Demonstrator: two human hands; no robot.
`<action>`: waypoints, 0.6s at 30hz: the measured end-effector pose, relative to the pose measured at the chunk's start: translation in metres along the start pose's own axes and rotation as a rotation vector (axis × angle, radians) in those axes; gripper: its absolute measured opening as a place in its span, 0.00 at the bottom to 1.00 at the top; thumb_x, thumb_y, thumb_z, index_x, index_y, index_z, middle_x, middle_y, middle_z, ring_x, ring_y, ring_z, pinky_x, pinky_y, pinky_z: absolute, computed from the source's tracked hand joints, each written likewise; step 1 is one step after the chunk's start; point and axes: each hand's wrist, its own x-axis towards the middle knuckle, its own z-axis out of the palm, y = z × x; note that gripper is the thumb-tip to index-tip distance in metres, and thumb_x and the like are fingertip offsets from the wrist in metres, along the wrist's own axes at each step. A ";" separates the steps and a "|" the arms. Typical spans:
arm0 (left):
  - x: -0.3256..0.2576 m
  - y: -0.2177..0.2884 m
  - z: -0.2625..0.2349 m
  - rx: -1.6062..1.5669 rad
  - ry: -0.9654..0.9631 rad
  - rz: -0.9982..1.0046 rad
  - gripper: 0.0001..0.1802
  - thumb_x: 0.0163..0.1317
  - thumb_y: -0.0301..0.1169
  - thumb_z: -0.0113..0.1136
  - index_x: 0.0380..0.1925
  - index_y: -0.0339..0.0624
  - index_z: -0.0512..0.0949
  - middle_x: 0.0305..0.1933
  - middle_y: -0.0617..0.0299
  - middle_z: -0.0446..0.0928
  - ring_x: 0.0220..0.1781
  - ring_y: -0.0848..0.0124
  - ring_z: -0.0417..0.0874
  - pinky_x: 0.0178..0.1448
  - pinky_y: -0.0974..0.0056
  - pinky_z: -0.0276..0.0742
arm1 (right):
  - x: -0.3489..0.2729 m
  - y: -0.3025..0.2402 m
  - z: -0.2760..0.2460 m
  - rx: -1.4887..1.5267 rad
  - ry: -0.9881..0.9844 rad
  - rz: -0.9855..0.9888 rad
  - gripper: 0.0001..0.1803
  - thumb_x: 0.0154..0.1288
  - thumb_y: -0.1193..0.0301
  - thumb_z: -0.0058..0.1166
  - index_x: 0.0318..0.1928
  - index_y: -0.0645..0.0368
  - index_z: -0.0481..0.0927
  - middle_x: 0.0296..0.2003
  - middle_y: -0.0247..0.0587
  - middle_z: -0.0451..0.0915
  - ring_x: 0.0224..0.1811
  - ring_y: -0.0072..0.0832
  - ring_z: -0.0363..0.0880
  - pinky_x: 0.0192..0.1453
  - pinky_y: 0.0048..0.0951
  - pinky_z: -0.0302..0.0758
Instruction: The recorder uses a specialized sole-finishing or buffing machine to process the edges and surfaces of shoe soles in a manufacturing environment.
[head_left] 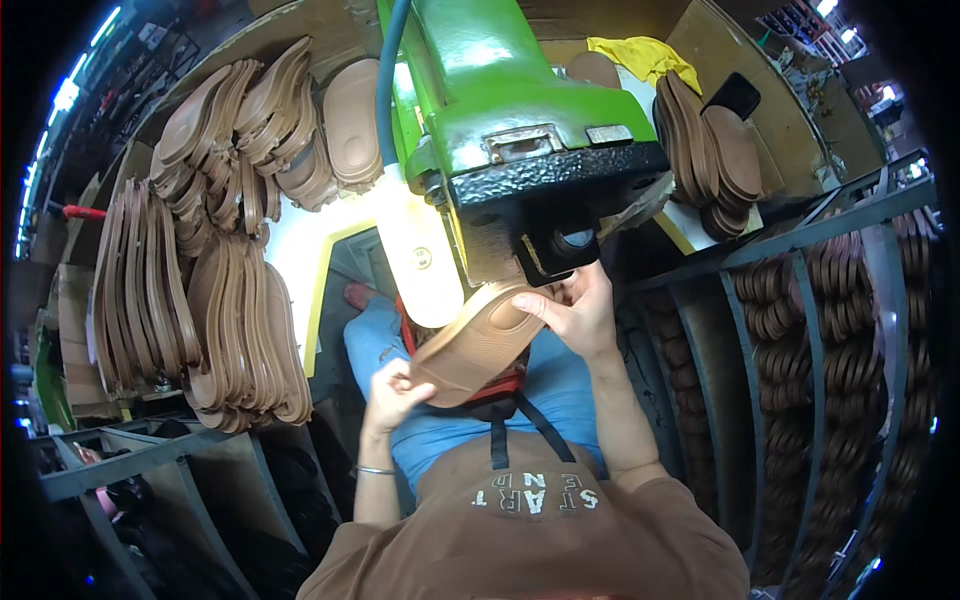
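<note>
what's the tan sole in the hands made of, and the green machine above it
The sole looks like moulded rubber or a similar polymer: matte tan, with a ribbed tread, though which cannot be told. The left hand and right hand each have a grip on one end. The machine looks like cast metal: glossy green paint with highlights, over a rough black head.

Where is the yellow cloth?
In the head view, the yellow cloth lies at the top right, behind the green machine, beside a stack of brown soles.
</note>
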 end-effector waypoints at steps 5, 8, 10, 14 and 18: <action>0.000 -0.036 0.066 0.082 -0.212 -0.047 0.23 0.52 0.21 0.68 0.49 0.32 0.74 0.46 0.56 0.80 0.46 0.73 0.81 0.50 0.67 0.78 | 0.007 0.003 0.015 -0.137 0.039 -0.069 0.32 0.42 0.69 0.75 0.39 0.64 0.63 0.23 0.41 0.80 0.27 0.16 0.79 0.28 0.18 0.73; 0.011 -0.032 0.100 0.256 -0.205 0.071 0.15 0.51 0.27 0.70 0.38 0.32 0.81 0.39 0.57 0.83 0.41 0.74 0.82 0.47 0.66 0.78 | 0.010 -0.010 0.030 -0.316 0.057 -0.086 0.31 0.40 0.70 0.76 0.42 0.63 0.69 0.23 0.32 0.78 0.22 0.10 0.70 0.23 0.15 0.65; 0.020 -0.028 0.098 0.258 -0.198 0.105 0.15 0.51 0.27 0.70 0.38 0.32 0.81 0.39 0.57 0.84 0.40 0.74 0.83 0.46 0.66 0.78 | 0.006 -0.020 0.033 -0.434 0.050 -0.121 0.24 0.44 0.70 0.74 0.39 0.64 0.74 0.23 0.29 0.77 0.21 0.09 0.69 0.22 0.15 0.65; 0.055 0.038 0.064 0.258 -0.424 -0.035 0.16 0.48 0.22 0.68 0.40 0.37 0.80 0.35 0.57 0.82 0.34 0.78 0.81 0.34 0.72 0.77 | -0.012 -0.081 -0.029 -0.701 0.024 -0.030 0.15 0.53 0.69 0.64 0.39 0.64 0.78 0.28 0.46 0.82 0.32 0.25 0.83 0.37 0.26 0.77; 0.135 0.067 -0.019 0.369 0.337 0.708 0.12 0.54 0.21 0.59 0.40 0.34 0.76 0.38 0.58 0.79 0.34 0.72 0.80 0.38 0.68 0.77 | -0.025 -0.106 -0.090 -0.244 0.674 -0.122 0.12 0.67 0.70 0.51 0.47 0.64 0.71 0.31 0.41 0.80 0.21 0.20 0.77 0.21 0.19 0.74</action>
